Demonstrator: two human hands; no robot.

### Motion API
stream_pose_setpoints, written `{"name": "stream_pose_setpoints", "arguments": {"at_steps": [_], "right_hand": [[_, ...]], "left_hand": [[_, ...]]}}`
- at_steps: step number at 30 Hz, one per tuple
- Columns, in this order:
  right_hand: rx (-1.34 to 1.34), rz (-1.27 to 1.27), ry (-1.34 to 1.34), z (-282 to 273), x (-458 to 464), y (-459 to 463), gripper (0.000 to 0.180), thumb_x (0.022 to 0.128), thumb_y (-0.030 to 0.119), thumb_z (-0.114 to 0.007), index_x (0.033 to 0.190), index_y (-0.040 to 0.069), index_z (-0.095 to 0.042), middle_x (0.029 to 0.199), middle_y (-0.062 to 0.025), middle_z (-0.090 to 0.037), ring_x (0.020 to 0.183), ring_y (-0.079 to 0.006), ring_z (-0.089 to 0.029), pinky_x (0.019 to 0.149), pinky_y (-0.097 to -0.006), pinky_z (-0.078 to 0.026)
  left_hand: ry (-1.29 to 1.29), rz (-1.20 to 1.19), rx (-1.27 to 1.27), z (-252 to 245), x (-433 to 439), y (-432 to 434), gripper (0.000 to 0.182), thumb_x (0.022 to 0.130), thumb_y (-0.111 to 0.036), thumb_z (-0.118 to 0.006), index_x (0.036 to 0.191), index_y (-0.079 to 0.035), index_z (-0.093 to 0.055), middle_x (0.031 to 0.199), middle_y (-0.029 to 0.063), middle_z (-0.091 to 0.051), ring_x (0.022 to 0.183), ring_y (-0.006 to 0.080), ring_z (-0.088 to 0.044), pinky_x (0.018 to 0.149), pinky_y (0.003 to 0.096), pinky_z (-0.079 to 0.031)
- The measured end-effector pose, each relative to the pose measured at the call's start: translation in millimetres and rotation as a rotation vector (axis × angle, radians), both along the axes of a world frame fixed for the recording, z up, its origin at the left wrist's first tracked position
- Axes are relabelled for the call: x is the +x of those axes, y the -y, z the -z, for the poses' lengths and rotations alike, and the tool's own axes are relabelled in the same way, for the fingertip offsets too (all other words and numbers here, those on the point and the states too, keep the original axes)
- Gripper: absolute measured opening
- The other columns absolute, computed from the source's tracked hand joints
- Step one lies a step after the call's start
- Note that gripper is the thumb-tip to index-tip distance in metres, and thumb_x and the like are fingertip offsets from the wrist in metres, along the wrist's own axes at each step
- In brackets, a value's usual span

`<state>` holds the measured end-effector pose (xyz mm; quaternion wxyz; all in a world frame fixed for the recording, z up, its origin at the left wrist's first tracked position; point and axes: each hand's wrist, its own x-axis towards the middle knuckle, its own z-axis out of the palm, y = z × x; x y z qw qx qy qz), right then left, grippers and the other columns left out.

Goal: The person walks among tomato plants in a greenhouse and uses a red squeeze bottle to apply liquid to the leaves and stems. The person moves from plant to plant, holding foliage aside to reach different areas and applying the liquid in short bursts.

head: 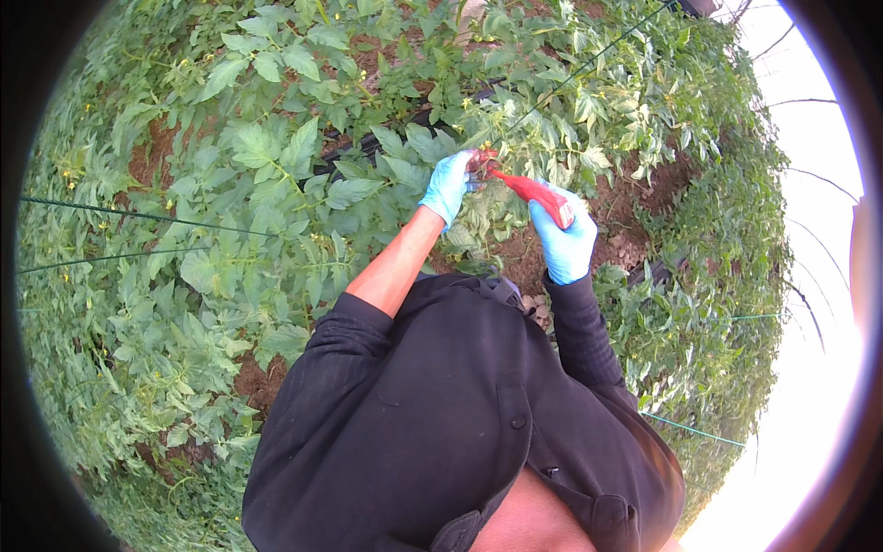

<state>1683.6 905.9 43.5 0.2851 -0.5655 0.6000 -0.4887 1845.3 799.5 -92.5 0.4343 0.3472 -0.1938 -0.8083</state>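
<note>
My right hand, in a light blue glove, is closed around a red squeeze bottle that tapers to a narrow tip. The bottle tilts up and to the left, its tip at the fingers of my left hand. That hand wears a matching glove, with dark red stains over its fingertips. The stained fingers are curled beside small yellow tomato flowers; whether they pinch a stem cannot be made out. Leafy tomato plants surround both hands.
A green twine slants down close to the flowers. More twine crosses the plants at the left. Brown soil and dark plastic sheeting show between the plants. Thin curved rods stand against bright light at the right.
</note>
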Motion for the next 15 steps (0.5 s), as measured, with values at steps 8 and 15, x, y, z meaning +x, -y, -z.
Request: {"name": "stream_pose_setpoints", "arguments": {"at_steps": [8,15], "right_hand": [[-0.069,0.115,0.003,1.4,-17.5,0.0,0.033,0.084,0.002,-0.078,0.115,-0.001,-0.068,0.108,-0.0075,-0.071,0.095,-0.0112,-0.066,0.087,-0.0266,-0.052],[0.003,0.094,0.086,8.8,-21.2,-4.9,0.034,0.085,0.001,-0.076,0.117,-0.002,-0.067,0.11,-0.0073,-0.072,0.097,-0.0115,-0.066,0.09,-0.0271,-0.052]], "left_hand": [[-0.04,0.122,0.019,2.7,-4.5,7.8,0.046,0.102,-0.04,-0.046,0.133,-0.01,-0.059,0.112,0.0099,-0.072,0.092,0.0205,-0.07,0.078,0.0344,-0.053],[-0.04,0.169,0.014,4.0,-12.2,8.7,0.047,0.102,-0.045,-0.046,0.134,-0.012,-0.058,0.11,0.0096,-0.073,0.092,0.0195,-0.071,0.077,0.0328,-0.053]]}}
